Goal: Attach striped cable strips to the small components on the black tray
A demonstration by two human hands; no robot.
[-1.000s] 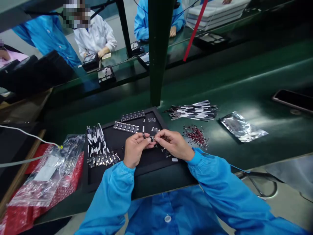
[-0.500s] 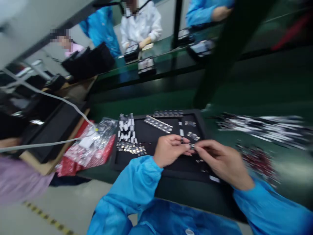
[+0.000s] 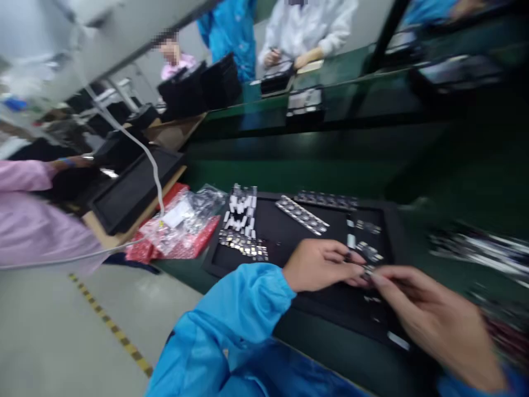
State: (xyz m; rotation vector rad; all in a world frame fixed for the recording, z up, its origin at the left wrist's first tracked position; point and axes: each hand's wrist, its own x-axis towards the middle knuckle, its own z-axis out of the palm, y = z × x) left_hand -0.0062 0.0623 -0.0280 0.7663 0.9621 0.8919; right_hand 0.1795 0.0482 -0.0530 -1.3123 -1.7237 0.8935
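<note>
My left hand [image 3: 320, 267] and my right hand [image 3: 430, 314] meet above a black tray [image 3: 289, 237] on the green bench. Both pinch a small dark part [image 3: 366, 270] between their fingertips. The right hand is smeared by motion. On the tray lie a strip of small boards [image 3: 301, 214], a second strip [image 3: 326, 199] at its far edge, white-and-black strips [image 3: 242, 211] at its left end, and a few loose small parts [image 3: 367, 226].
Clear and red bags of parts [image 3: 177, 226] lie left of the tray. Stacked black trays [image 3: 132, 190] sit on a cardboard box further left. A person in a pink sleeve [image 3: 28, 220] stands at the left. People in white and blue coats work across the bench.
The view has swung left, so the tray and hands now sit right of centre. The hands stay together on the small part. The pink-sleeved person has come into view.
</note>
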